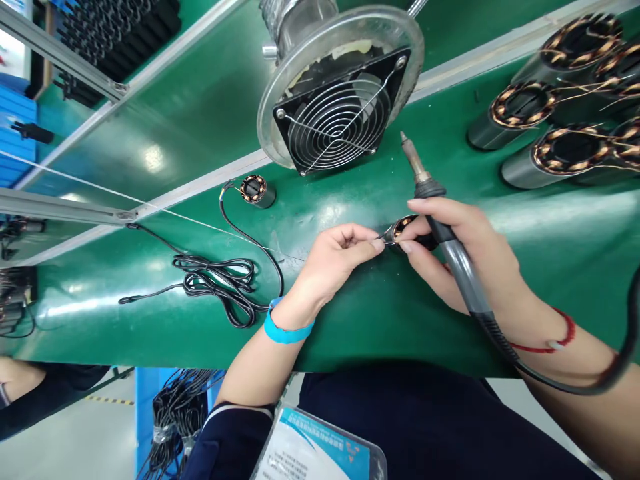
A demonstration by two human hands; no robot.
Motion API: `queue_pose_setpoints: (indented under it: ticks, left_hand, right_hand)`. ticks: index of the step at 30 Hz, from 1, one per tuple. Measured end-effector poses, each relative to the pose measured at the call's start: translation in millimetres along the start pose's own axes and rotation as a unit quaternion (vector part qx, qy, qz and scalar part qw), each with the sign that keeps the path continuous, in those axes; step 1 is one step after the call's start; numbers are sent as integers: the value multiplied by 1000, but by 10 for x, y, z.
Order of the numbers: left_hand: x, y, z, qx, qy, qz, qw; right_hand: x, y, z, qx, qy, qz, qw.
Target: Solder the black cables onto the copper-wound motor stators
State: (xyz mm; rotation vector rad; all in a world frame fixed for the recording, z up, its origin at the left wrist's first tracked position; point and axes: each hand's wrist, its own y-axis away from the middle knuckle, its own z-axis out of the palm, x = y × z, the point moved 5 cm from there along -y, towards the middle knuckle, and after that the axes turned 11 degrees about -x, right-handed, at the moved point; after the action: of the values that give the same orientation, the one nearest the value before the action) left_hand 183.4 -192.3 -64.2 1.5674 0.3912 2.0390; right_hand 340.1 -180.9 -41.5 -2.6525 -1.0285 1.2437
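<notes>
My right hand [480,260] holds a soldering iron [457,257] across the palm, its bare tip pointing up and away. Its thumb and index finger also pinch at a small motor stator [403,225] with copper windings, partly hidden behind the fingers. My left hand [340,260] is closed in a pinch on a thin wire beside this stator; the fingertips of both hands almost meet. Another small stator [255,191] stands on the bench to the left, with a black cable [240,230] whose thin coloured leads end near it.
A fume extractor fan with a wire guard [340,127] hangs over the bench [345,327]. Larger stators [523,107] stand at the right. Coiled black cables [220,277] lie left. A thin pale line [190,219] crosses toward my left hand. A blue bin [145,400] holds cables below.
</notes>
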Motion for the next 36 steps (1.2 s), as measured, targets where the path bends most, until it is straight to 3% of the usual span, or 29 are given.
queue_pose_setpoints:
  ticks: [10,17,23,32,36]
  left_hand:
    - [2,2,11,-18,-17,24,999]
    - [40,13,-52,9,-52,7,999]
    - [48,-29,16,50,-32,13,998]
    - [30,-44,12,15,-47,16,999]
    - [42,-33,4,31,-51,15,998]
  right_hand:
    - [-18,42,-49,38,13,-22,999]
    - [0,-4,11,-20,80,-42,996]
    - [9,-24,46,-15,85,-62,994]
    - [20,-17,26,-1,87,-78,993]
    - [27,-10,38,-9,89,-72,993]
